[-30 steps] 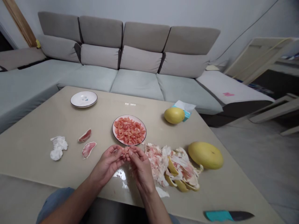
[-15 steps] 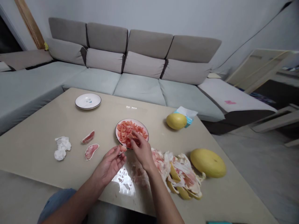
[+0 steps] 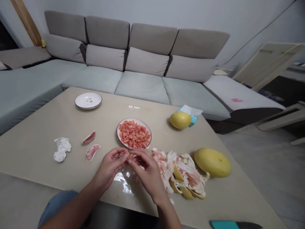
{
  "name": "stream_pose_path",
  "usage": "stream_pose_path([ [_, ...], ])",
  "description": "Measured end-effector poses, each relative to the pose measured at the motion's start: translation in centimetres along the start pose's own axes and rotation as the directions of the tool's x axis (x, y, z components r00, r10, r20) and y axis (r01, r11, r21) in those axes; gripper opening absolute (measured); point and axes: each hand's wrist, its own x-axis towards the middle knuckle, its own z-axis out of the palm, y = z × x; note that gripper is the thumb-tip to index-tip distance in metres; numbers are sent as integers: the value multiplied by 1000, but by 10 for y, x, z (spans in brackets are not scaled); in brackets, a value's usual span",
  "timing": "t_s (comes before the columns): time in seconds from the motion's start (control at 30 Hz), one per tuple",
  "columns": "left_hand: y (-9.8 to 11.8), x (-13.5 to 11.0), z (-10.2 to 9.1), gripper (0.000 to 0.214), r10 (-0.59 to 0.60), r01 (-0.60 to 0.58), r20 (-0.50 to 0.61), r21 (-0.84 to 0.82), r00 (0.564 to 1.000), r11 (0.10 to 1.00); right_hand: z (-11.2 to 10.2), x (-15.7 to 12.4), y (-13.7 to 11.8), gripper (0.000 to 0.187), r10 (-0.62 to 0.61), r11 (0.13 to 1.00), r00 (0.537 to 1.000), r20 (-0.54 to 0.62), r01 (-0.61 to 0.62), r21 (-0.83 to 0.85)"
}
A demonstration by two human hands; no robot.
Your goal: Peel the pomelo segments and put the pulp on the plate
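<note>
Between my two hands, just in front of the plate, is a piece of red pomelo segment [image 3: 128, 155]. My left hand [image 3: 113, 165] pinches it from the left. My right hand [image 3: 145, 168] closes thumb and finger on its right side. Right behind my fingers, a dark-rimmed plate [image 3: 118, 140] holds a heap of red pomelo pulp [image 3: 134, 133]. Two pomelo segments, one nearer [image 3: 92, 152] and one farther [image 3: 88, 138], lie on the table left of my hands. A pile of pomelo peel and membranes [image 3: 183, 175] is right of my right hand.
On the table [image 3: 52, 121] are a white plate [image 3: 88, 101], crumpled tissue [image 3: 62, 149], a whole pomelo [image 3: 213, 162] and a smaller yellow fruit [image 3: 180, 120] against a tissue pack [image 3: 193, 115]. A knife with a teal part [image 3: 224, 225] lies at the front right edge. A sofa [image 3: 143, 86] stands behind.
My right hand has come back from over the pulp plate to the segment piece in my left hand, and both hands now meet on it. The view has tilted slightly downward.
</note>
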Motion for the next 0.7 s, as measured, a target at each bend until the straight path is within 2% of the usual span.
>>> stream_pose_path([
  [0.27, 1, -1, 1, 21, -13, 12, -29, -53, 1000, 999, -2, -1, -1, 2, -26, 997, 1000, 2, 25, 71],
  [0.47, 2, 1, 2, 20, -32, 35, 22, -169, 999, 985, 3, -1, 2, 5, -27, 996, 1000, -14, 28, 90],
  [0.7, 5, 1, 1, 21, -19, 21, 13, -158, 1000, 987, 3, -2, 5, 11, -88, 996, 995, -51, 89, 19],
])
